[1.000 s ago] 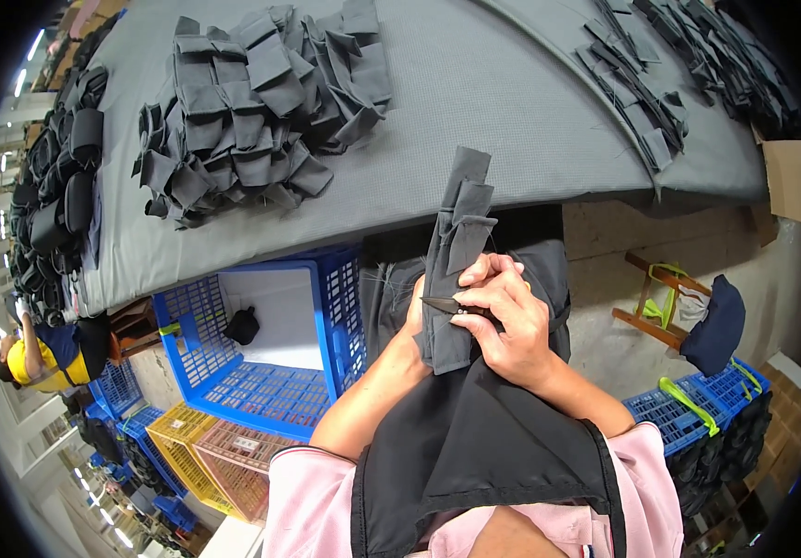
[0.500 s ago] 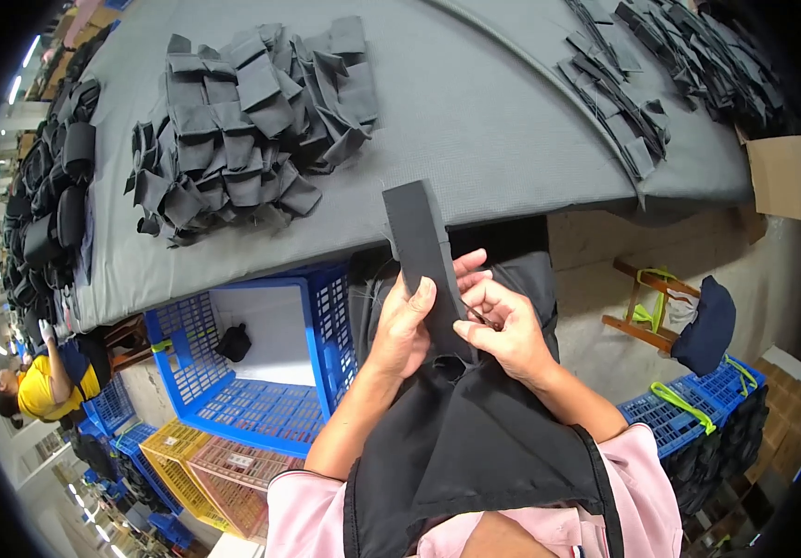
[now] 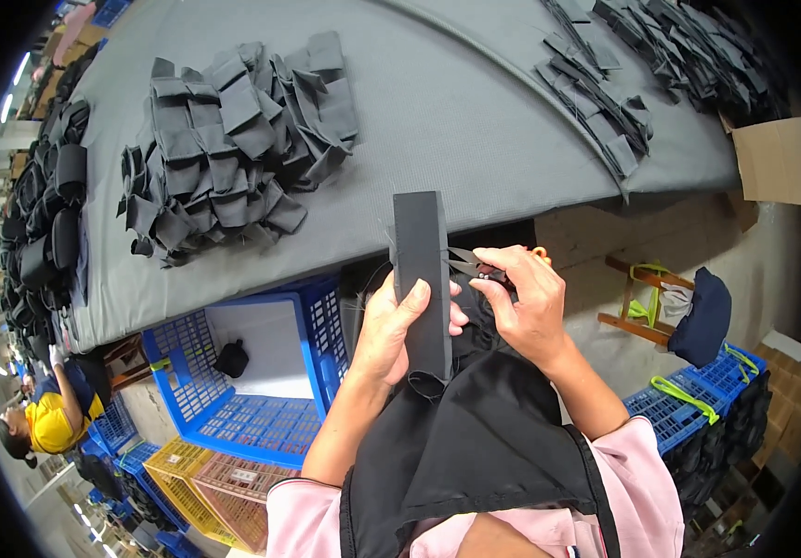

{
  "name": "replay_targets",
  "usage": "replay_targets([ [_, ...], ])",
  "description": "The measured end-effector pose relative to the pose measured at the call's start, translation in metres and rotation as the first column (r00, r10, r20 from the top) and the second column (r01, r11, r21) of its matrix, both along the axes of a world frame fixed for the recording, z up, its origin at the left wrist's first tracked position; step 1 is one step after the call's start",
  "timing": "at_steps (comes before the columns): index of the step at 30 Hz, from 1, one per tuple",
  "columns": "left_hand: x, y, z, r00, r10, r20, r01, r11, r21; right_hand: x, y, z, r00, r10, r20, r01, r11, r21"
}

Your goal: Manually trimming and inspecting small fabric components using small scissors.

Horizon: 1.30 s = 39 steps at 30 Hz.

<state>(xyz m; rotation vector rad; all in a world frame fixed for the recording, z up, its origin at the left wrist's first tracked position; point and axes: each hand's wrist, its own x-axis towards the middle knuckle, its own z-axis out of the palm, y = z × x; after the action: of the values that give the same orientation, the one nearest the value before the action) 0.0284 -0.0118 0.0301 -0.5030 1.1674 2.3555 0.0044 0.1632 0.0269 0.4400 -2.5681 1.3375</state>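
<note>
A long, flat strip of black fabric point(image 3: 422, 270) stands nearly upright in my left hand point(image 3: 394, 327), the thumb across its face and the fingers behind it. Loose threads stick out along its edges. Small thread snips point(image 3: 463, 263) with pointed metal blades and an orange part are gripped in my right hand point(image 3: 532, 299). Their tips point left and reach the right edge of the strip. Both hands are over my lap, just off the table's front edge. My palm hides part of the snips' handle.
The grey-covered table point(image 3: 391, 121) carries a pile of dark folded fabric pieces point(image 3: 224, 139) at left and more strips point(image 3: 595, 102) at right. A blue crate point(image 3: 251, 432) stands left of me, a wooden stool point(image 3: 637, 302) to the right. A person in yellow point(image 3: 56, 418) is at far left.
The strip has turned more upright. My right hand has drawn away from its lower part, up and to the right, and the snips' blades now show at its edge.
</note>
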Motion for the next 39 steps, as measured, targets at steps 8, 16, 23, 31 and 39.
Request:
replay_targets([
  [8,0.002,0.002,-0.001,0.999,-0.021,0.029,0.020,0.999,0.039,-0.002,0.002,-0.001,0.997,0.002,-0.080,0.002,0.999,0.053],
  [16,-0.002,0.003,-0.002,0.999,-0.042,0.020,0.041,0.999,0.021,0.005,0.005,0.000,0.997,-0.066,0.048,0.067,0.997,-0.033],
  [23,-0.003,0.003,0.001,0.998,-0.042,0.048,0.043,0.999,-0.017,0.008,0.006,-0.001,0.997,-0.079,-0.010,0.079,0.996,0.045],
  [31,-0.002,0.003,0.005,0.996,-0.076,0.050,0.079,0.995,-0.066,0.011,0.004,-0.006,0.998,-0.057,0.027,0.056,0.998,0.015],
  [39,0.000,0.005,0.001,0.991,-0.108,0.073,0.112,0.993,-0.049,0.013,0.003,-0.002,0.966,-0.063,0.251,0.121,0.967,-0.222],
])
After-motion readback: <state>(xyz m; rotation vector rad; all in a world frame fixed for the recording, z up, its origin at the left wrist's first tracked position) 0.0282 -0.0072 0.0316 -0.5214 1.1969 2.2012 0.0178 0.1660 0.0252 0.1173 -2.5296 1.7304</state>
